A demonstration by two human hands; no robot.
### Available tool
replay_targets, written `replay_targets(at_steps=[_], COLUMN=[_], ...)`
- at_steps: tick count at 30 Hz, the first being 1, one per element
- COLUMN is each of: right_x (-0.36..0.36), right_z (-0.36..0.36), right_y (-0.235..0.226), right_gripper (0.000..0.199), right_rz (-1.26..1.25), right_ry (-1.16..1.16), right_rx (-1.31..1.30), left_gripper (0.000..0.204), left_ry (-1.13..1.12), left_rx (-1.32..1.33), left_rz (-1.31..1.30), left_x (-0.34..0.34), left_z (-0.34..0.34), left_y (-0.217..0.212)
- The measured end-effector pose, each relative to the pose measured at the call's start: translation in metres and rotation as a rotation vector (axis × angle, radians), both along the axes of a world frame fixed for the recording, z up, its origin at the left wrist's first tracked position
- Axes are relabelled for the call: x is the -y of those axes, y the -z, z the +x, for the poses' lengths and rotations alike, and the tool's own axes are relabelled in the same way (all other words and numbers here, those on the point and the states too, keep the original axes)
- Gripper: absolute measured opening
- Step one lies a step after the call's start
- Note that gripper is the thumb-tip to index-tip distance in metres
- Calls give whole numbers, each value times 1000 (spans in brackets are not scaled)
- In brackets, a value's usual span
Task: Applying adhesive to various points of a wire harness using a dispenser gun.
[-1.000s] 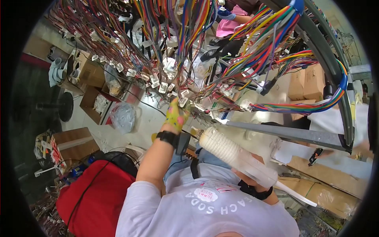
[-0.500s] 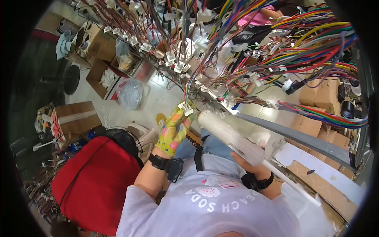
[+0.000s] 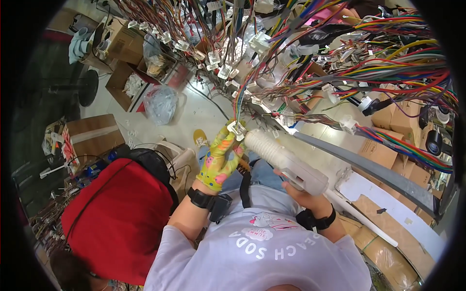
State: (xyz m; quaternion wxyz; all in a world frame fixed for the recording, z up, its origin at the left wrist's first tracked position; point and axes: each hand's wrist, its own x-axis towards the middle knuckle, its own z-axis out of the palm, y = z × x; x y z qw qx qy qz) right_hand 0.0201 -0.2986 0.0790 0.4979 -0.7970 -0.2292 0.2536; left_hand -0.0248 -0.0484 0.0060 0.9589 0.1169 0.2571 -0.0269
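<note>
My left hand (image 3: pixel 217 162), in a yellow patterned glove, pinches a white plastic wire connector (image 3: pixel 237 130) between its fingertips. Thin coloured wires (image 3: pixel 239 99) run up from the connector into the hanging bundles. My right hand (image 3: pixel 308 200) is bare and wrapped round a white hot glue gun (image 3: pixel 296 167); most of its fingers are hidden beneath the body. The gun's ribbed front end points at the connector, close to its right side. A long white glue stick (image 3: pixel 361 220) sticks out of the back of the gun.
Wire harnesses (image 3: pixel 378 80) with white connectors hang ahead and to the right. A grey metal bar (image 3: pixel 364 157) slants across the right. Cardboard boxes (image 3: pixel 97 143) and a clear plastic bag (image 3: pixel 161 104) stand at left. Beside my left arm, a person in red (image 3: pixel 121 218) bends over.
The glue gun and my right hand have shifted slightly right and down. My left hand has moved a little right with the connector. The view has also shifted slightly.
</note>
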Motion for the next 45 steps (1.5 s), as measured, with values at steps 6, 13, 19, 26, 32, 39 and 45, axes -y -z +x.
replay_targets(at_steps=[6,13,19,26,32,39,45], right_x=[2,-6,-8,-8,-8,-6,-9], right_z=[4,3,2,3,-2,0,2], right_y=[-2,-8,-7,-7,-3,-1,-6], right_gripper=[35,32,28,28,29,29,27], right_rz=[-51,14,72,40,-9,1,-39], right_ry=[-73,14,42,1,34,23,14], right_rx=[1,-101,-150,-23,70,77,48], left_gripper=[47,48,54,53,53,53,52], left_ry=[-7,21,7,-5,-11,-23,-38], left_rx=[-66,49,19,91,107,99,119], left_rz=[25,134,273,238,224,205,181], left_x=[1,-2,-4,-8,-9,-9,-11], left_z=[2,6,6,7,7,7,10], left_y=[-1,-4,-1,-5,-6,-6,-4])
